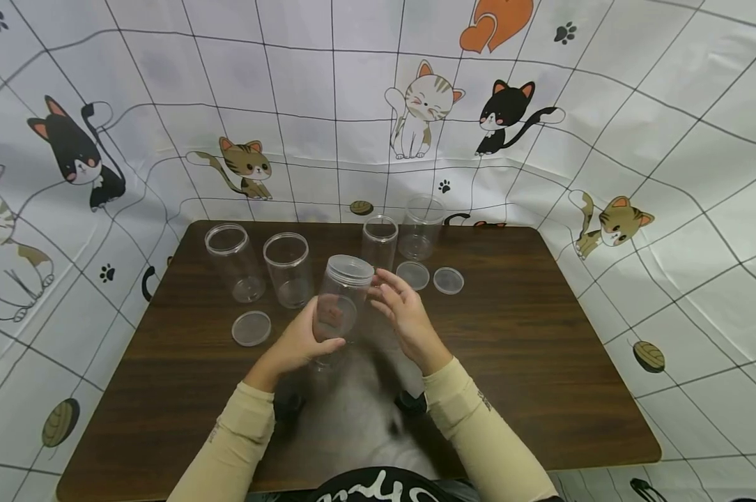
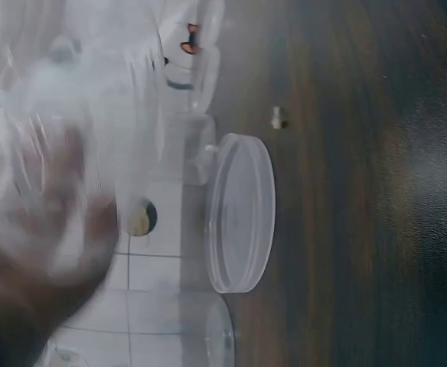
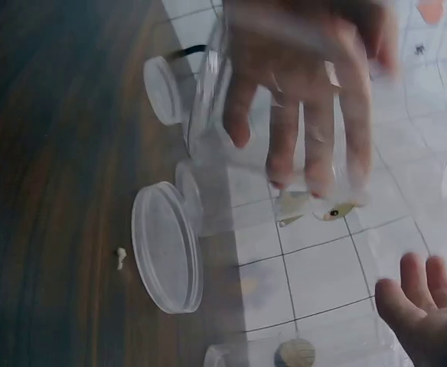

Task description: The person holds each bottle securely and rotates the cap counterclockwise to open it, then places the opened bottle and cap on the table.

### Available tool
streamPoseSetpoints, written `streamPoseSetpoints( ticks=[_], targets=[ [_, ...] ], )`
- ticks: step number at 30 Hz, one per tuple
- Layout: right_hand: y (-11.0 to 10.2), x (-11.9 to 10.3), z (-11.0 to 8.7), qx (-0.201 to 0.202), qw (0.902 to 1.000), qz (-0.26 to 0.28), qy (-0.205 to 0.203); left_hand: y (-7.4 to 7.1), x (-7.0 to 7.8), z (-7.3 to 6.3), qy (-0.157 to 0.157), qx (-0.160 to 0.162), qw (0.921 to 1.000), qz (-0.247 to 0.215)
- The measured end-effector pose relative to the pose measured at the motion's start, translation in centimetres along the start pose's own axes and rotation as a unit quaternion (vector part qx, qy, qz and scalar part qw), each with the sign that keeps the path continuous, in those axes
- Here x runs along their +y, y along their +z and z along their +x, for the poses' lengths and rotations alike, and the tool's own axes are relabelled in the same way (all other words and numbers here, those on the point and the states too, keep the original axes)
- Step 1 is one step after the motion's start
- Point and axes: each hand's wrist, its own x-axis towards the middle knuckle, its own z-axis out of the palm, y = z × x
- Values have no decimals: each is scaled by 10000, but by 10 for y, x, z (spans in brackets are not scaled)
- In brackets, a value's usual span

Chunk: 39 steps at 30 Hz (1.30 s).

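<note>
My left hand grips a clear, tall plastic jar around its body, thumb on the near side and fingers showing through the wall. A translucent lid sits on the jar's top. My right hand is raised beside the jar, its fingers loosely extended and the fingertips close to the lid's right edge. In the right wrist view the left hand's fingers spread behind clear plastic, while the right hand shows at the lower right with nothing between its fingers.
Two uncovered clear jars stand at the back left: one jar and another jar. A narrow jar and a wider jar stand at the back. Loose lids lie at left and right of centre on the brown table.
</note>
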Motion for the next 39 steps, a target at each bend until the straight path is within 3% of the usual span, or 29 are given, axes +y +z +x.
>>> streamPoseSetpoints(
  ticks=[2, 5, 10, 15, 22, 28, 30, 34, 37, 39],
  targets=[
    [6, 1, -3, 466, 9981, -414, -19, 2, -2, 2, -152, 470, 9966, 656],
    [14, 0, -5, 669, 9949, -728, -175, 6, -3, 5, -290, 901, 9876, 1251],
    [25, -3, -2, 666, 9927, -980, -243, 10, -3, 6, -163, 1200, 9756, 1833],
    [29, -4, 4, 567, 9941, -870, -317, 16, 1, 5, 196, 1226, 9667, 2237],
    [25, -6, 7, 231, 9969, -688, -290, 19, 2, 2, 525, 722, 9771, 1933],
    [24, -7, 10, 130, 9982, -469, -345, 15, -2, -1, 526, 541, 9873, 1398],
    [24, -9, 11, 281, 9980, -249, -498, 11, -4, -3, 417, 628, 9885, 1312],
    [16, -15, 16, 703, 9947, 70, -741, -3, -10, -13, -48, 1198, 9819, 1468],
    [4, -18, 18, 916, 9939, 45, -618, -15, -16, -21, -470, 1549, 9740, 1584],
    [-6, -18, 17, 984, 9943, -79, -409, -23, -21, -26, -682, 1630, 9732, 1469]
  ],
)
